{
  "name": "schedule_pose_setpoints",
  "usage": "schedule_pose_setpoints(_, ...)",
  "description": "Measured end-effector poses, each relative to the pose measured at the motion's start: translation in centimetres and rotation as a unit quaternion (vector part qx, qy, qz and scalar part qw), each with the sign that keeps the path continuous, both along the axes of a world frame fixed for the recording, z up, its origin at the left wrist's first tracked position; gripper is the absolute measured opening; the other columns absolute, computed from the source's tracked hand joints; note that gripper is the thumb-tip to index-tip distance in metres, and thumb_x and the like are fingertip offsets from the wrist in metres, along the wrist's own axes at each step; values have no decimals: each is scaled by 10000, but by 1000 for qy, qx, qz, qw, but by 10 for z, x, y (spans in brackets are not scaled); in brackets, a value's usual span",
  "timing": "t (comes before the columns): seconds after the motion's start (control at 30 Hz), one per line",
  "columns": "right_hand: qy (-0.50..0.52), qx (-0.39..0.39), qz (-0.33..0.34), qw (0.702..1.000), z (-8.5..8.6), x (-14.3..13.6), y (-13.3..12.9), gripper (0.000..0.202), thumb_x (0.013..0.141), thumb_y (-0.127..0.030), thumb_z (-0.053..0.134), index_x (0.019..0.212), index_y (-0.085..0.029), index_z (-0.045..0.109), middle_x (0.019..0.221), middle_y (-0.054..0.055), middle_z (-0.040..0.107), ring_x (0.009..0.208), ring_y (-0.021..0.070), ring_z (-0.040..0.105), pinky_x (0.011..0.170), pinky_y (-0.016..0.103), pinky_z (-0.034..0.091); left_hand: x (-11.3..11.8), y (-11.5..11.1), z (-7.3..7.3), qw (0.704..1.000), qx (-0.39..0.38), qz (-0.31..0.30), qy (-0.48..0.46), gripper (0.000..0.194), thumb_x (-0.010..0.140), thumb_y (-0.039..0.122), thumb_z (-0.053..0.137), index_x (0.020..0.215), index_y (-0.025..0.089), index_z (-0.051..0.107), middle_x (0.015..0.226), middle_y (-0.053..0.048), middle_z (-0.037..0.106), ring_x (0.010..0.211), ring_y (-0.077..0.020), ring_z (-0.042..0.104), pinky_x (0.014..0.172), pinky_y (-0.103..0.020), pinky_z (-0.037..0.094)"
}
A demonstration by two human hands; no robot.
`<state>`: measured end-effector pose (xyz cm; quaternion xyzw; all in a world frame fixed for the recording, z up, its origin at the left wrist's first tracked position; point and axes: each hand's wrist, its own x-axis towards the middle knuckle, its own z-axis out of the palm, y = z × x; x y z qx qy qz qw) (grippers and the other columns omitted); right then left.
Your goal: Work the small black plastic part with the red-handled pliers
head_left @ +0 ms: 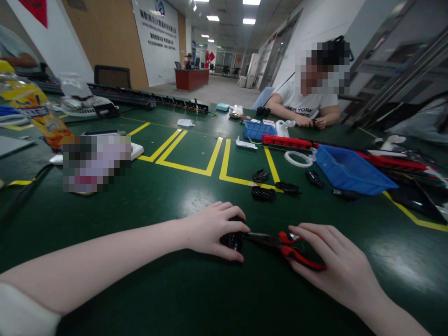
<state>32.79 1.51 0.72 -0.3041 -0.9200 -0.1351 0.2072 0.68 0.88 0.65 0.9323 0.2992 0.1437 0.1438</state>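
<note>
My left hand (217, 229) is wrapped round a small black plastic part (234, 239) low over the green table. Fingers and thumb cover much of that part, so its exact kind does not show. My right hand (332, 261) grips red-handled needle-nose pliers (301, 258). Their long, dark jaws point left and meet the right side of the black part. Whether the jaw tips pinch it, I cannot make out. Beyond my hands lie several similar black parts, among them one (263, 193) near the yellow tape (241, 182).
A blue bin (353, 172) and a white ring (298, 159) stand at the right, before a long red strip (290, 141). On the left are an orange drink bottle (44, 112) and a phone-like object (96, 163). Across the table sits a person (304, 100) handling something small and dark.
</note>
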Motion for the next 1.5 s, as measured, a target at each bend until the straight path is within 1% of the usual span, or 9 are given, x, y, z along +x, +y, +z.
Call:
schedule_pose_setpoints(0.13,8,6,-18,1000,-2,0,1,448,847,-313,603,1287,-244,560,1114,103,668,968,280,645,770,424,540,0,1,-2,1000,0,2,-14,567,876,561,672,1311,209,582,1337,-122,559,1181,-312,549,943,-430,485)
schedule_pose_setpoints(0.27,12,8,-18,1000,-9,3,4,502,847,-333,588,1339,-266,513,1146,102,659,1014,303,629,867,484,507,0,0,-3,1000,-1,4,-20,569,869,557,684,1309,211,584,1330,-120,564,1176,-310,553,946,-428,486)
schedule_pose_setpoints(0.37,11,-2,-22,1000,-11,5,6,529,842,-350,594,1356,-273,495,1158,101,657,1041,310,624,912,502,484,0,0,-2,1000,-1,8,-22,570,866,560,686,1306,210,586,1333,-121,563,1183,-311,551,948,-421,486)
schedule_pose_setpoints(0.57,13,-24,-24,999,-11,4,6,528,840,-379,600,1345,-261,501,1166,102,660,1050,302,630,903,493,480,0,1,-3,1000,-5,6,-18,562,876,561,673,1295,197,587,1339,-124,556,1176,-307,549,948,-434,481)
schedule_pose_setpoints(0.8,16,-48,-25,998,-10,4,7,539,826,-361,618,1345,-257,513,1186,100,662,1066,299,632,900,480,485,1,1,-4,1000,-5,4,-18,567,873,570,672,1287,193,589,1330,-129,559,1173,-313,549,953,-440,482)
schedule_pose_setpoints(0.97,18,-38,-20,999,-11,4,6,540,840,-366,611,1356,-240,514,1201,112,653,1072,301,626,881,471,501,0,1,-3,1000,-3,7,-17,567,874,565,672,1293,192,586,1331,-120,555,1176,-308,549,959,-438,484)
schedule_pose_setpoints(1.1,40,-35,-3,999,-11,3,4,523,845,-353,620,1341,-220,526,1181,119,650,1042,284,633,842,436,526,0,1,-4,1000,0,6,-17,552,877,561,670,1286,198,592,1325,-111,552,1165,-300,549,954,-440,488)
schedule_pose_setpoints(1.23,61,-43,-11,997,-11,1,0,487,863,-345,614,1324,-210,535,1173,121,642,1033,275,634,834,422,532,0,1,-5,1000,1,3,-17,544,885,559,660,1280,192,595,1333,-120,549,1170,-301,547,939,-434,495)
schedule_pose_setpoints(1.5,34,-20,15,999,-11,-2,1,463,887,-348,608,1325,-212,547,1130,111,654,1000,264,635,838,435,510,0,2,-5,1000,8,0,-25,537,874,546,679,1269,190,606,1309,-127,564,1162,-309,557,929,-437,496)
